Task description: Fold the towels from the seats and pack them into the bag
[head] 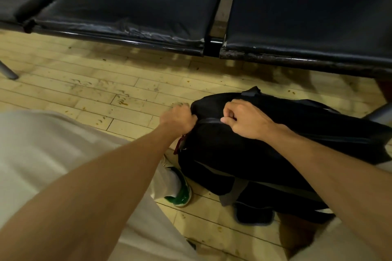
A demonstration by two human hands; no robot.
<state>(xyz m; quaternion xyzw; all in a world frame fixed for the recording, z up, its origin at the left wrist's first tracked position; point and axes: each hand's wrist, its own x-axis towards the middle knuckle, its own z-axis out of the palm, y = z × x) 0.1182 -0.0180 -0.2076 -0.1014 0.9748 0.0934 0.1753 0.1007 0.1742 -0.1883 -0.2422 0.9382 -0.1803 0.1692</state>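
1. Head view looks down at a black bag (pixel 265 154) lying on the wood floor (pixel 84 82), at about 4 o'clock in the picture.
2. The left hand (pixel 179 117) is curled tight and grips the end of the bag, at the bag's 10 o'clock corner.
3. The right hand (pixel 244 119) is curled too, and its fingers pinch something small on the zipper line (pixel 209 120). It looks like the zipper pull, but it is too small to be sure.
4. The two hands are near each other, with a short bit of zipper between them.
5. Black seats (pixel 131 0) run across the top, from 10 o'clock to 2 o'clock. No towels lie on the parts that show.
6. A green and white shoe (pixel 180 194) stands on the floor just beside the bag, at the bag's 8 o'clock side.
7. Pale trousers (pixel 42 154) fill the picture at 8 o'clock.
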